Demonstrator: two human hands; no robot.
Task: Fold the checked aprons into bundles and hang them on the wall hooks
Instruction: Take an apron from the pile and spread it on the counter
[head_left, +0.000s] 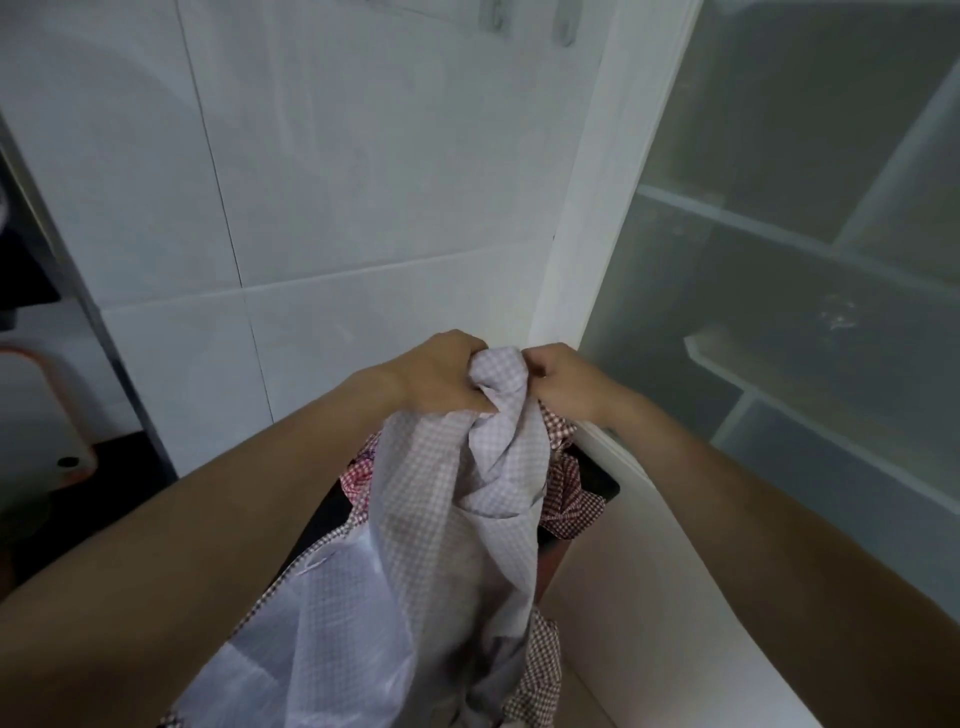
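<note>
Two bare hands bunch the top of a checked apron in front of a white tiled wall. The left hand and the right hand, close together, each have fingers curled tight around the gathered cloth, which hangs down toward the near edge, pale side out (its red check shows along the edges). Wall hooks sit at the far top, well apart from the apron. A frosted glass panel stands at right.
</note>
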